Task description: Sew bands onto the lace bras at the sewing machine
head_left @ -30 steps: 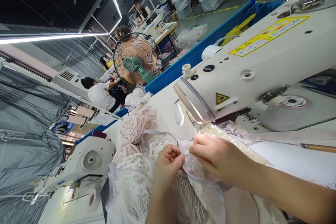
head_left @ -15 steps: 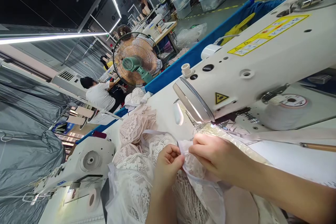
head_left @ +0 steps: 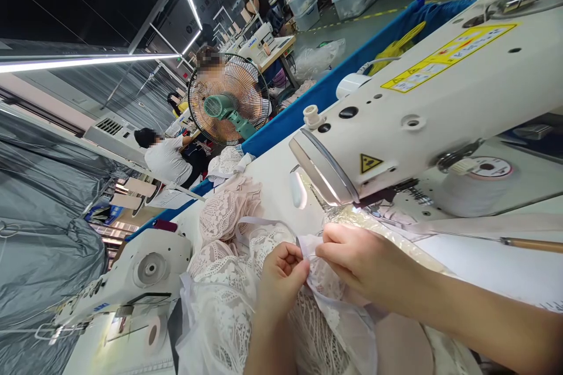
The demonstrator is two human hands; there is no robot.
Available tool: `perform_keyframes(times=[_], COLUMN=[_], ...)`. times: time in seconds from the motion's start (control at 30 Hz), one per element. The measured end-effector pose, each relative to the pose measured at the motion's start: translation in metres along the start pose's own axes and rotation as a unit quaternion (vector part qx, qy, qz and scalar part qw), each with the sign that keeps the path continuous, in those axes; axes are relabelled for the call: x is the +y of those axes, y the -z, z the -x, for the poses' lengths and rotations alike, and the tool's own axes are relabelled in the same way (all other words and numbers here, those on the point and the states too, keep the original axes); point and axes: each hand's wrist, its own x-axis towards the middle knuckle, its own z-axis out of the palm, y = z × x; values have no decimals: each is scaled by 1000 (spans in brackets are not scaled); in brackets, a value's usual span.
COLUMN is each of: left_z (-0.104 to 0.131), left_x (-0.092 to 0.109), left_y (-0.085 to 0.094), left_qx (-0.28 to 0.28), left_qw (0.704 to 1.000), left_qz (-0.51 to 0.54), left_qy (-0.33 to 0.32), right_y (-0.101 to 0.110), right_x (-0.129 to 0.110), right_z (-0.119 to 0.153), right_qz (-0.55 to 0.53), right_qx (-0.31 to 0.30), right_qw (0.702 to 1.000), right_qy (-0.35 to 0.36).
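Note:
My left hand pinches the pale edging of a white lace garment between thumb and curled fingers. Close beside it on the right, my right hand is closed on the same edging, fingertips pressed together. Both hands are just in front of the sewing machine head. White lace pieces are heaped under and left of my hands, with pinkish lace cups behind them. What exactly lies between my right fingertips is too small to tell.
A second sewing machine stands at the left. A thread cone and a tool with a wooden handle are at the right. Beyond the blue cloth edge are a large fan and a seated person.
My hands and the garment have barely moved. In the background, a person's head has risen behind the fan, and another person farther back has shifted.

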Motion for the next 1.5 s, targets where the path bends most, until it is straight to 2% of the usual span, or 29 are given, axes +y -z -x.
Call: perform_keyframes(times=[0.33,0.7,0.87,1.03,1.17,1.27,1.4,1.5], left_z=[4,8,11,14,18,21,30,43], left_x=[1,-6,-8,-4,5,12,17,17], left_y=[-2,-7,-8,-11,-17,-18,-19,-29], left_qx=[3,31,23,13,10,11,6,-52], left_qw=[998,991,989,986,981,981,996,997], left_qz=[-62,-128,-137,-151,-180,-174,-59,-10], left_qy=[-4,-36,-50,-62,-78,-89,-71,-50], right_y=[7,10,17,19,21,25,28,29], right_x=[-6,-9,-17,-21,-22,-22,-16,-9], right_z=[-3,-7,-8,-8,-5,1,16,30], right_qz=[18,47,64,74,88,85,0,-79], right_qx=[-17,-64,-99,-124,-133,-113,-19,47], right_qw=[1000,997,993,989,987,989,997,992], right_qy=[-7,-2,-3,13,-14,-44,-76,-87])
